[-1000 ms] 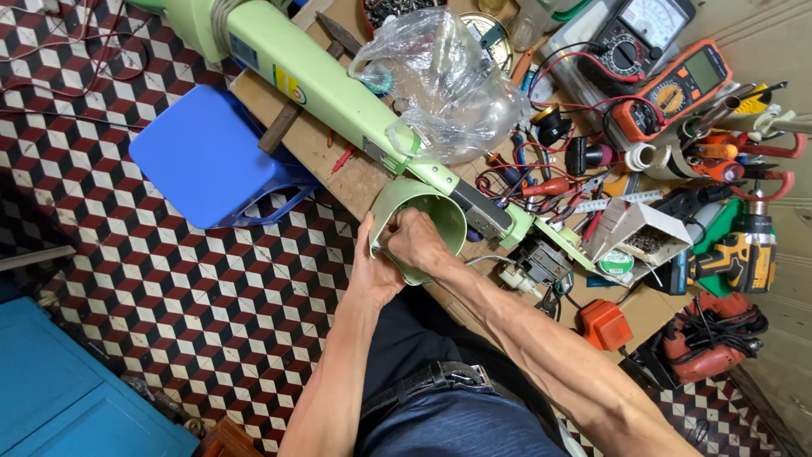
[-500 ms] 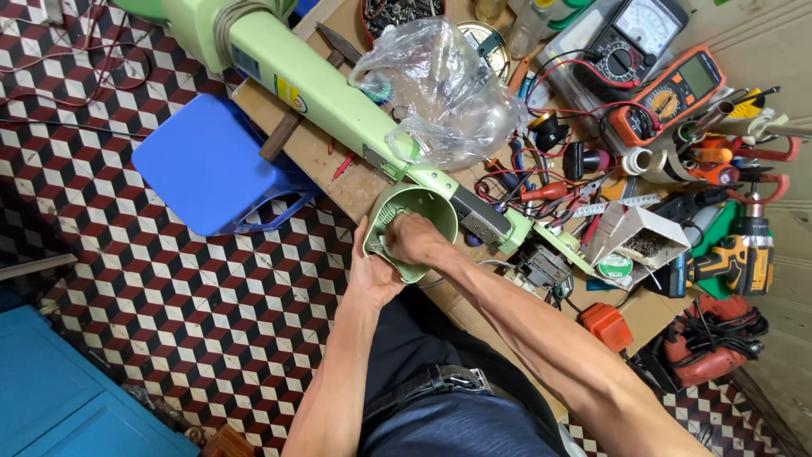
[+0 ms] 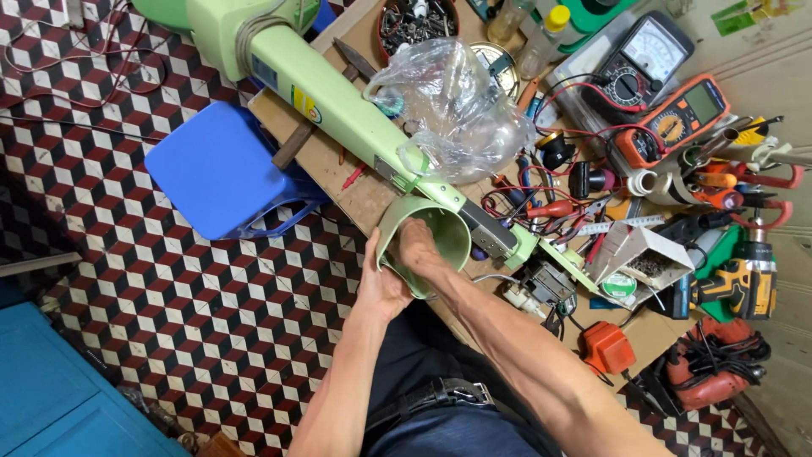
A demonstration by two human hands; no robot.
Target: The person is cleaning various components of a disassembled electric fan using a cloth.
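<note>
A cluttered wooden worktop [image 3: 338,165] is seen above checkered tile. A smooth, curved pale-green plastic cover [image 3: 448,228] is clasped outside by the left hand [image 3: 381,283]. The right hand [image 3: 423,250] is pressed inside, its grip seemingly closed on the rim.

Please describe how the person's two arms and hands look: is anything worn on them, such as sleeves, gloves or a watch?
Both forearms are bare up to the picture's lower edge: no sleeves in view. The left hand and right hand wear no gloves, and no watch or bracelet shows at the wrists. The arms are lean and sinewy. Rings cannot be judged, as the fingers are partly hidden.
</note>
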